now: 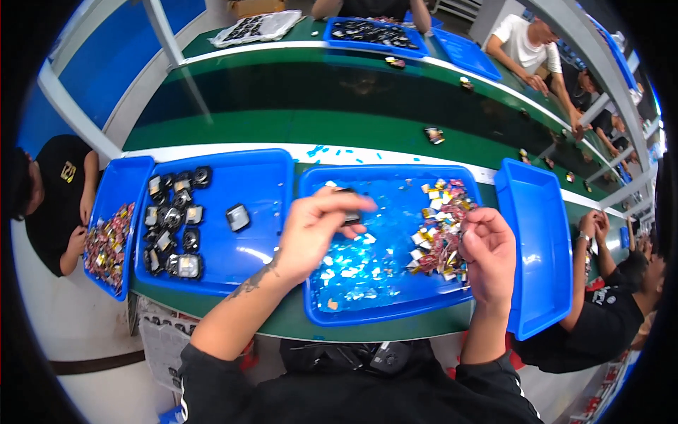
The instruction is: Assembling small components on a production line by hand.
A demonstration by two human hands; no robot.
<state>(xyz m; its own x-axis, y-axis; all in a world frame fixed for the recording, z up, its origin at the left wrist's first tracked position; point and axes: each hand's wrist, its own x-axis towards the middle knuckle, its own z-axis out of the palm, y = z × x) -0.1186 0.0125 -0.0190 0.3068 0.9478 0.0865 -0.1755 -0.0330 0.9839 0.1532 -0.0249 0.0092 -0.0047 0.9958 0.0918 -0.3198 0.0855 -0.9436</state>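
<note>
My left hand [311,230] is over the middle of a blue tray [388,316], its fingers closed round a small black case [351,218]. Motion smears the fingertips, and they cover most of that case. At the same tray's right side, my right hand [489,251] has its thumb and fingers pinched together. What it holds, if anything, is hidden. Beside it lies a pile of small wired parts [441,237] with white and yellow pieces and reddish wires. Bits of shiny film [353,272] are scattered over the tray's left half.
Left stands a blue tray [261,177] of black cases [169,218], then a narrower bin [127,169] of wired parts. Right is another blue bin [544,261]. Beyond runs a green conveyor [282,127] carrying a few parts. Other people sit left, right and across.
</note>
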